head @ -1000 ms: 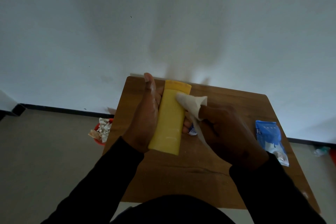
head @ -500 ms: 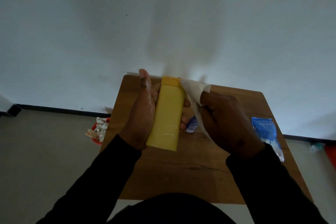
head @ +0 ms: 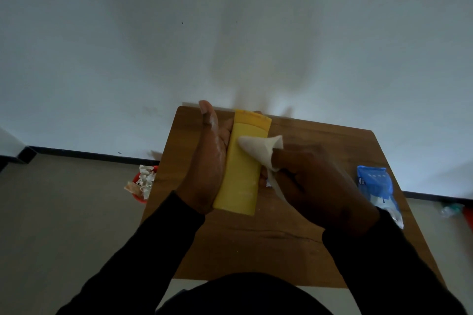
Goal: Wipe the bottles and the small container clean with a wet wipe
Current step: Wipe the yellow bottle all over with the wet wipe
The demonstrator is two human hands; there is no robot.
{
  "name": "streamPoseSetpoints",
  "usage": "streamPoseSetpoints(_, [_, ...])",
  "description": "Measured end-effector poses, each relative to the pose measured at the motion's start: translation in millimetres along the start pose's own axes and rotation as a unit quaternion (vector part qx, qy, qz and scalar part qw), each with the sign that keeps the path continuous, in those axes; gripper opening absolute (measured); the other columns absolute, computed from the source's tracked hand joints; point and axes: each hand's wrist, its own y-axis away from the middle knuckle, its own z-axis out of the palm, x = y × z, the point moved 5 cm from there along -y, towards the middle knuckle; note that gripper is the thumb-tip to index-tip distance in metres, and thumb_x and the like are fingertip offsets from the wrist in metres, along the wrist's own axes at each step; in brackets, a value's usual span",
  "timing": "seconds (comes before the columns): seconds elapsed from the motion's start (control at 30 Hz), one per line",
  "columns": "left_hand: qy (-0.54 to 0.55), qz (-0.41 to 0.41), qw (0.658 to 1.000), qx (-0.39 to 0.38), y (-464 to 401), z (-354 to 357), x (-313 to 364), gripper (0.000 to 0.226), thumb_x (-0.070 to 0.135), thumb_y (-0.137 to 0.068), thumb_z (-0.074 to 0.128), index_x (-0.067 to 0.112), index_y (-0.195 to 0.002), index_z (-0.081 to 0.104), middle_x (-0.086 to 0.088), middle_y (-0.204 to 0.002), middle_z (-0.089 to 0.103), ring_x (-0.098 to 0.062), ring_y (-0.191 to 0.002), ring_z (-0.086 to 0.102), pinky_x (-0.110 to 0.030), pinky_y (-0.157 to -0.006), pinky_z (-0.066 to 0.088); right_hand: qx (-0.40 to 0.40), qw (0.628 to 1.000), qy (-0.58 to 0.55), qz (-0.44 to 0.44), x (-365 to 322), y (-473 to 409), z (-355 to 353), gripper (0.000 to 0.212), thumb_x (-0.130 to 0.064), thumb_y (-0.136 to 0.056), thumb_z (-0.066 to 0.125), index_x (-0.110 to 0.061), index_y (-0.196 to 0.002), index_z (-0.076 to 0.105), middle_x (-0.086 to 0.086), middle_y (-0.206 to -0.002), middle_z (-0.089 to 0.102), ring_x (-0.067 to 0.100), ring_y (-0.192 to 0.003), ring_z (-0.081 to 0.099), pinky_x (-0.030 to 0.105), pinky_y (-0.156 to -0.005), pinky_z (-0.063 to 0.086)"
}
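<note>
Head view, looking down over both forearms in dark sleeves [head: 143,250] onto a small wooden tabletop [head: 245,245] set against a pale wall [head: 230,20]. Held above the tabletop's far half: a yellow bottle [head: 240,169], long axis running away from the body, its darker yellow cap [head: 253,119] at the far end, flat base at the near end. Cradled along its left side by the left hand [head: 207,169], palm against the bottle, thumb stretched straight up past the cap, fingertips peeking out from under the bottle's right edge; grip clamped on the bottle. Pressed against the upper right face of the bottle: a white wet wipe [head: 261,149], bunched into a cone over the fingers of the right hand [head: 314,186], a loose tail of it trailing down toward the palm; grip of that hand closed around the wipe, knuckles toward the camera. Between bottle and right hand, just a sliver of something white and blue [head: 268,183] on the tabletop, mostly hidden, too little showing to say what. Well to the right, near the tabletop's right edge, a blue pack of wipes [head: 375,186] lying flat, its near end pale and crumpled. On the floor beside the tabletop's left edge, a red bin [head: 139,193] filled with crumpled white wipes [head: 145,178]. Far right on the floor, blurred greenish and red shapes, not identifiable.
</note>
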Motion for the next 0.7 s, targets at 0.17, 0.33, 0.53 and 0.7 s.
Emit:
streamPoseSetpoints(0.17, [0.023, 0.003, 1.000, -0.021, -2, 6, 1, 0.099, 0.081, -0.072, 0.015, 0.014, -0.134, 0.053, -0.022, -0.094, 0.067, -0.031, -0.065, 0.064, -0.037, -0.059, 0.054, 0.068, 0.997, 0.023, 0.031, 13, -6, -8, 0.010, -0.031, -0.086, 0.039, -0.028, -0.089, 0.048, 0.000, -0.074, 0.064, 0.017, -0.056, 0.059, 0.040, -0.048, 0.051])
streamPoseSetpoints(0.33, [0.001, -0.002, 1.000, 0.006, -5, 0, -3, 0.093, 0.077, -0.080, 0.005, 0.020, -0.136, 0.052, -0.016, -0.119, 0.067, -0.033, -0.093, 0.070, -0.041, -0.064, 0.057, 0.001, 1.000, 0.026, -0.016, -3, -5, 1, 0.013, -0.035, -0.086, 0.037, -0.031, -0.097, 0.042, -0.001, -0.078, 0.068, 0.013, -0.057, 0.062, 0.033, -0.047, 0.053])
streamPoseSetpoints(0.53, [0.020, 0.002, 1.000, -0.010, -6, 1, -5, 0.097, 0.084, -0.073, 0.015, 0.020, -0.138, 0.050, -0.022, -0.104, 0.067, -0.033, -0.073, 0.066, -0.039, -0.062, 0.054, 0.060, 0.997, 0.044, 0.019, 8, -9, -10, 0.009, -0.029, -0.088, 0.039, -0.030, -0.095, 0.044, 0.001, -0.075, 0.067, 0.017, -0.056, 0.061, 0.039, -0.047, 0.053])
streamPoseSetpoints(0.7, [-0.004, -0.005, 1.000, -0.006, -7, 5, -10, 0.095, 0.079, -0.072, 0.016, 0.019, -0.138, 0.049, -0.014, -0.118, 0.068, -0.032, -0.097, 0.069, -0.047, -0.074, 0.058, 0.031, 0.997, 0.069, 0.000, -3, -14, -3, 0.022, -0.024, -0.086, 0.049, -0.031, -0.106, 0.043, -0.001, -0.077, 0.067, 0.016, -0.058, 0.061, 0.036, -0.048, 0.053])
